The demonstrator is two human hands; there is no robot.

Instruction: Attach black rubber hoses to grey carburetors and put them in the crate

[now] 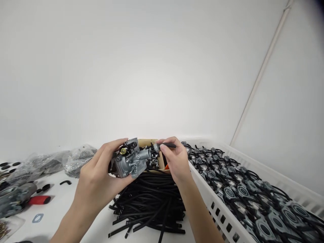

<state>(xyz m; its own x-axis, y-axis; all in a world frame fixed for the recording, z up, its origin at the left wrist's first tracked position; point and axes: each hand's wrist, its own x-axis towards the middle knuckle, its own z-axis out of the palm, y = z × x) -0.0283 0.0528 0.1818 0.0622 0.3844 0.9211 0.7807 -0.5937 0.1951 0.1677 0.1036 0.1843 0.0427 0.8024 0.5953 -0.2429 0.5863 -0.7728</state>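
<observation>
My left hand (95, 179) is wrapped round a silver metal carburetor (130, 163), which is held up in the middle of the view. A brass fitting shows on its near left side, and a round tube end points right. My right hand (177, 157) pinches a small grey cap with a black rubber sleeve (156, 147) between thumb and fingers. The cap is close to the carburetor's tube end; whether they are joined cannot be made out. Below both hands lies a pile of black rubber hoses (149, 202).
Behind the hands stands a yellowish bin (148, 141) of small metal parts. A white plastic crate (199, 175) on the right holds many carburetors (229, 192) with hoses. On the left lie bubble-wrapped parts (79, 158), a red-handled tool (39, 200), a gasket (37, 218) and a short bent hose (65, 182).
</observation>
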